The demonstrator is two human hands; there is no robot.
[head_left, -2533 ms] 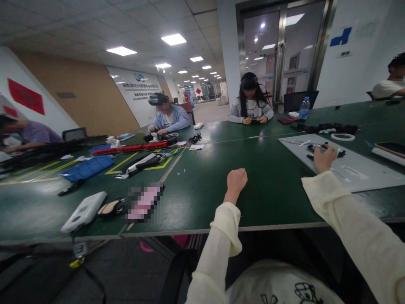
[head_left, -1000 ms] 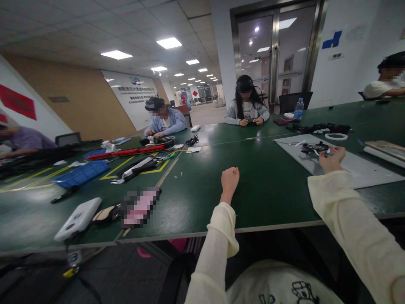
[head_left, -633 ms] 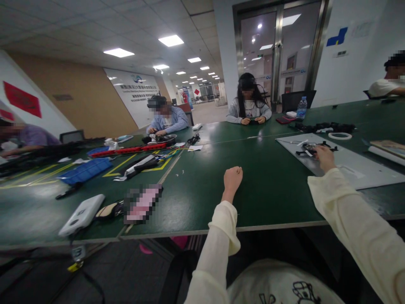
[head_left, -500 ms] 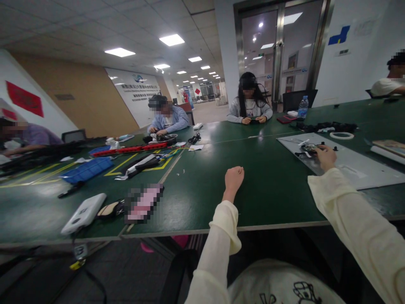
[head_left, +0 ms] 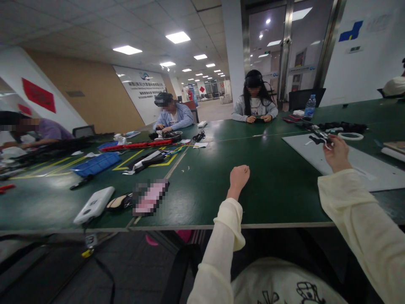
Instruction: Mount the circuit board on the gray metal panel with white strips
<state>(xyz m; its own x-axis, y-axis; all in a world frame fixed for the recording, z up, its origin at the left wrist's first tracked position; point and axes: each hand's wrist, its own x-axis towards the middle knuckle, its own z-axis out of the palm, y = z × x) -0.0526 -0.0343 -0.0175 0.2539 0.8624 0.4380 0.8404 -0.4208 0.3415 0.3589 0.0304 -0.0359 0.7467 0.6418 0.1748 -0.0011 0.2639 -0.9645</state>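
Observation:
My left hand [head_left: 238,177] rests as a closed fist on the green table [head_left: 259,177], with nothing visible in it. My right hand [head_left: 337,153] is raised above the grey mat [head_left: 363,162], fingers closed on a small black drone frame [head_left: 319,137] held in the air. Both arms wear cream sleeves. A white tape ring [head_left: 350,136] lies just beyond the drone frame.
Two people sit across the table, another at the far left, one at the far right. A blue tray [head_left: 96,164], a red bar [head_left: 136,146], a white case [head_left: 94,204], a water bottle [head_left: 310,107] and black parts [head_left: 343,126] lie around.
My right hand has lifted the drone frame off the grey mat and holds it higher. The left fist has stayed in place. The camera has shifted slightly.

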